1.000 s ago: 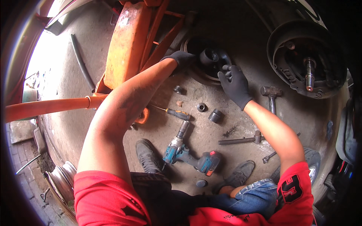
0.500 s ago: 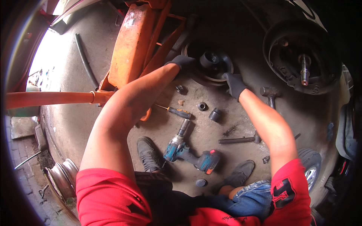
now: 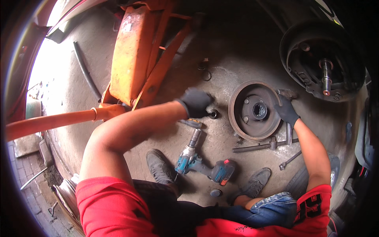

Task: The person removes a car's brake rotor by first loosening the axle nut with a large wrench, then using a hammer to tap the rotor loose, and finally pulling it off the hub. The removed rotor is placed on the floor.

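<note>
A round brake drum [image 3: 238, 118] with a splined hub in its middle faces up, right of centre. My right hand [image 3: 287, 112], in a dark glove, is closed on the drum's right rim. My gloved left hand [image 3: 194, 102] hovers left of the drum, over the floor, smeared by motion; its fingers cannot be made out clearly. Just beside its fingertips lies a small ring-shaped metal part [image 3: 213, 114]. Under my left wrist a screwdriver [image 3: 192, 123] partly shows. A blue cordless impact wrench [image 3: 205, 168] with a long socket lies between my shoes.
An orange floor jack [image 3: 132, 59] stands at the left with its handle stretching left. A brake assembly with a bare spindle [image 3: 326, 79] is at the upper right. A hammer [image 3: 289, 133] and a T-bar wrench [image 3: 252, 148] lie by the drum. A tyre [image 3: 302, 179] is at the lower right.
The drum has come nearer and to the right, with my right hand on its rim. My left hand has let go of it and moved down toward the small parts.
</note>
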Motion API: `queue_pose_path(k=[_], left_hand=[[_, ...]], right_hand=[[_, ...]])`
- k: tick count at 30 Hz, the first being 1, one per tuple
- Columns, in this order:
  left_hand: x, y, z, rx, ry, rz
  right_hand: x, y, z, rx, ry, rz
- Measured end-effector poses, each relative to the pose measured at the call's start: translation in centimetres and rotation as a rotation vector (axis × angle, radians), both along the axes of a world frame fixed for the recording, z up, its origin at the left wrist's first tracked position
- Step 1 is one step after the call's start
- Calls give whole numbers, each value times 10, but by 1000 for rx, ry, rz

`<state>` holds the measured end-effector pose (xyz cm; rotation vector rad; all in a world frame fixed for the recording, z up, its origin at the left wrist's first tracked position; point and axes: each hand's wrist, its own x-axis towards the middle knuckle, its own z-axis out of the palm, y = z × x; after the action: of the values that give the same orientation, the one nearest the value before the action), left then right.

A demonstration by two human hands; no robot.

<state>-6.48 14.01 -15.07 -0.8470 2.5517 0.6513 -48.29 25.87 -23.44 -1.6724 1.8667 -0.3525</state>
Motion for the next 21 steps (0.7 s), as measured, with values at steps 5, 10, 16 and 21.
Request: queue_pose_path(k=[5,10,16,21], left_hand=[[47,-47,-38,-131,7,130],[39,-39,-64,70,43,-33],[7,-74,-69,-208,330,146],[-10,-106,-92,-412,344,90]], right_hand=[[25,-9,24,55,117,-38],[20,-11,14,55,87,-70],[14,-7,-3,43,118,-97],[18,-10,-4,6,41,-122]])
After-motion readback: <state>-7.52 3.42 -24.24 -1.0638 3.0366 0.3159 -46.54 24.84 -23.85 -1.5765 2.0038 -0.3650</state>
